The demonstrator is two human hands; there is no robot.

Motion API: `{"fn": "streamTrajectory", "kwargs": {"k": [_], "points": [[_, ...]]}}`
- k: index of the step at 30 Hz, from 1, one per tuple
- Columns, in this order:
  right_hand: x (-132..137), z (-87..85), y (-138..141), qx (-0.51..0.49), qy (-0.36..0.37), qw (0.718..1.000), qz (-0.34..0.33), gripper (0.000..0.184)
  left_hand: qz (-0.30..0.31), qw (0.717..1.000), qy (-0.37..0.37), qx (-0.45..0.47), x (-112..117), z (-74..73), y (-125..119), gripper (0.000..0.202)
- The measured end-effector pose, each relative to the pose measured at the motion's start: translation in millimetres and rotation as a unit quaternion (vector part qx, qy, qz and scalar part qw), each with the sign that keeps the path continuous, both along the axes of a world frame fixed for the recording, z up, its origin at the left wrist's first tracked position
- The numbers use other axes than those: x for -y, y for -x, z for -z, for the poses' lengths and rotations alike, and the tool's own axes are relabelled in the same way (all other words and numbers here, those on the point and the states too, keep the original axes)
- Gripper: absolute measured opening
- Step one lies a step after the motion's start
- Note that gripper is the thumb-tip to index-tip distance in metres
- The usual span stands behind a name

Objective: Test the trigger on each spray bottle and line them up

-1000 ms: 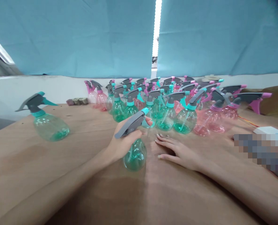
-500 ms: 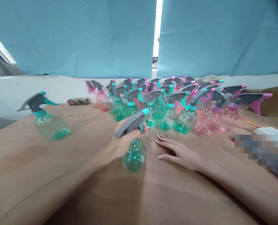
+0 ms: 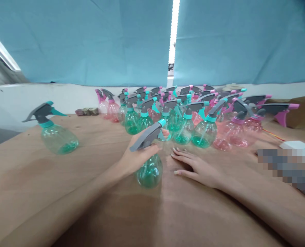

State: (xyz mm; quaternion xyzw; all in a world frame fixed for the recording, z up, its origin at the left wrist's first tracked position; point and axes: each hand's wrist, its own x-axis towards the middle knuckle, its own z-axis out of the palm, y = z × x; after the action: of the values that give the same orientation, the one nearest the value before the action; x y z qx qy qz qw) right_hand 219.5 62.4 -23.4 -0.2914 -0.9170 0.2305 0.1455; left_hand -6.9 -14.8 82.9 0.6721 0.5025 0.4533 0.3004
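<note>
My left hand (image 3: 139, 151) is wrapped round the neck of a green spray bottle (image 3: 149, 173) with a grey and teal head. The bottle is near upright on the table, its nozzle aimed forward and to the right. Some fingers reach in front of the trigger; the rest are hidden behind the neck. My right hand (image 3: 193, 164) lies palm down on the wood, fingers stretched out and holding nothing. Just beyond it are several green spray bottles (image 3: 182, 132) and pink spray bottles (image 3: 240, 133) in a close group.
A separate green spray bottle (image 3: 60, 139) stands at the left of the wooden table (image 3: 111, 212). Small blocks (image 3: 87, 111) lie by the back edge. At the right are a white box (image 3: 296, 144) with wires and a blurred-out patch. Blue cloth (image 3: 90, 44) hangs behind.
The index finger of my left hand has moved forward, and the trigger sits farther from the neck. My right hand has stayed in place. The whole view has shifted slightly.
</note>
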Motion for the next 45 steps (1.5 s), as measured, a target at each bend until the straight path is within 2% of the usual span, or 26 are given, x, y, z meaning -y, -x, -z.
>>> {"fn": "streamTrajectory", "kwargs": {"k": [6,11,15,20,24,27,30,33,35,37,40,42,45], "points": [[3,-4.2,0,0.003,0.005,1.0,-0.004,0.067,-0.012,1.0,0.002,0.0,7,7.2,2,0.043],[22,-14.2,9,-0.039,0.046,0.998,-0.007,0.074,-0.033,0.996,0.001,-0.08,19,13.7,12,0.053],[46,-34.2,33,-0.075,0.082,0.993,-0.037,0.085,-0.04,0.994,0.006,-0.106,31,14.1,17,0.052],[67,-53.0,73,-0.094,0.108,0.987,-0.067,0.079,-0.045,0.989,-0.015,-0.142,52,10.1,31,0.037],[80,-55.4,108,-0.099,0.103,0.987,-0.075,0.077,-0.074,0.976,-0.058,-0.197,75,8.1,60,0.031],[89,-54.3,138,-0.116,0.123,0.982,-0.084,0.076,-0.107,0.964,-0.061,-0.234,90,8.8,87,0.029],[91,-51.4,174,-0.143,0.115,0.979,-0.085,0.072,-0.166,0.951,-0.066,-0.254,100,14.2,115,0.028],[81,-47.8,212,-0.159,0.074,0.983,-0.059,0.076,-0.248,0.933,-0.08,-0.248,104,26.8,146,0.033],[69,-47.0,237,-0.166,0.064,0.982,-0.057,0.079,-0.274,0.93,-0.086,-0.231,106,38.4,170,0.035],[55,-48.4,260,-0.161,0.062,0.983,-0.056,0.08,-0.328,0.914,-0.088,-0.221,106,50.3,195,0.028],[37,-52.8,290,-0.156,0.062,0.985,-0.04,0.083,-0.372,0.903,-0.059,-0.206,104,63.7,227,0.025],[28,-54.7,306,-0.158,0.063,0.985,-0.033,0.083,-0.394,0.897,-0.039,-0.196,102,68.3,240,0.024],[20,-54.2,323,-0.168,0.063,0.983,-0.034,0.085,-0.407,0.894,-0.01,-0.185,100,70.4,244,0.025]]}}
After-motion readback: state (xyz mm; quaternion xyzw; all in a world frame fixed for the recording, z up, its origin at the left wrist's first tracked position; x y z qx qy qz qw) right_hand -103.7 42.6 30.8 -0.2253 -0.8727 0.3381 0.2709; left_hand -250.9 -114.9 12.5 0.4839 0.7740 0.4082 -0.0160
